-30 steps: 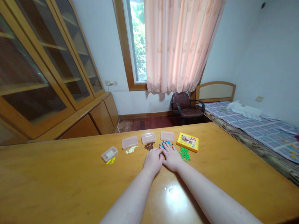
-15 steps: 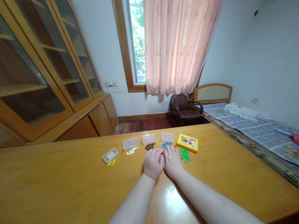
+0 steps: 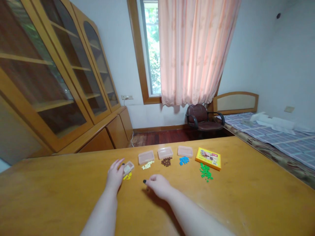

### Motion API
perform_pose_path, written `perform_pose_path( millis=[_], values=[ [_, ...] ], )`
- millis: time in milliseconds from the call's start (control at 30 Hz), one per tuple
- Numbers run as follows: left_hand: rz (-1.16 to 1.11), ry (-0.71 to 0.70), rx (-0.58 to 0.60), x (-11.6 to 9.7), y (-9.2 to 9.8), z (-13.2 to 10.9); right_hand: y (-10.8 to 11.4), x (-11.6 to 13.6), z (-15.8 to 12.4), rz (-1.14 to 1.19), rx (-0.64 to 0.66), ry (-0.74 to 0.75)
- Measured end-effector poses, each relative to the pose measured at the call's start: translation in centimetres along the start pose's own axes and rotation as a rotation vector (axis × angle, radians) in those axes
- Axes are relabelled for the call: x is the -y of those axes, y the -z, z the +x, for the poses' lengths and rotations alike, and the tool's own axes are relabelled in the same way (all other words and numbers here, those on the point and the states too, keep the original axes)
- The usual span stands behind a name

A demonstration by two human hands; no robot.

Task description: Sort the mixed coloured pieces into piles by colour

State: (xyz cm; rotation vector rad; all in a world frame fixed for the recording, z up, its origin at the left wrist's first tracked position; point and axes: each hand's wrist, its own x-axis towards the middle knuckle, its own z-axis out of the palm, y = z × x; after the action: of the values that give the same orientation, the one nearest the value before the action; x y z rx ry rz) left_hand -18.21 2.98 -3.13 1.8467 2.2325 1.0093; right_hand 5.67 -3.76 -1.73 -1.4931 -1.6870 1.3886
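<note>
My left hand (image 3: 114, 173) is at the left edge of a small clear plastic box (image 3: 129, 167), its fingers stretched forward and its thumb by the rim. Whether it presses on the box I cannot tell. Small yellow pieces (image 3: 128, 176) lie just in front of that box. Lower and to the right, my right hand (image 3: 157, 186) is held low over the table with curled fingers, thumb pointing left; anything pinched there is hidden. Cream pieces (image 3: 147, 165), brown pieces (image 3: 166, 161) and blue pieces (image 3: 184, 160) lie in separate piles beyond it.
Clear plastic trays (image 3: 146, 158) stand behind the piles. A flat yellow box (image 3: 208, 158) lies at the right, with green pieces (image 3: 206, 172) in front. Past the wooden table (image 3: 61, 196) are a chair (image 3: 204, 119), a bed (image 3: 275, 131) and a glass-door cabinet (image 3: 81, 98).
Both hands have left the area by the blue and brown piles. My left hand went left to the small box; my right hand drew back and left. The view turned slightly left.
</note>
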Motion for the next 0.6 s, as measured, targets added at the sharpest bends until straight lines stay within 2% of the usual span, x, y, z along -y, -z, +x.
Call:
perform_pose_path(
  millis=[100, 167, 233, 467, 600],
  values=[
    [0.002, -0.073, 0.115, 0.9, -0.9, 0.3, 2.6, -0.6, 1.0, 0.277, 0.253, 0.048],
    [0.041, -0.124, 0.192, 0.6, -1.3, 0.5, 4.1, -1.1, 1.1, 0.364, 0.519, 0.009],
    [0.091, -0.133, 0.238, 0.4, -1.6, 0.6, 5.0, -1.4, 1.2, 0.420, 0.681, -0.027],
    [0.242, -0.057, 0.237, 0.7, -1.6, 0.7, 7.7, -2.1, 1.4, 0.286, 1.007, -0.210],
    [0.261, -0.033, 0.226, 0.6, -1.1, 0.8, 8.5, -2.0, 1.4, 0.314, 1.014, -0.240]
  ],
)
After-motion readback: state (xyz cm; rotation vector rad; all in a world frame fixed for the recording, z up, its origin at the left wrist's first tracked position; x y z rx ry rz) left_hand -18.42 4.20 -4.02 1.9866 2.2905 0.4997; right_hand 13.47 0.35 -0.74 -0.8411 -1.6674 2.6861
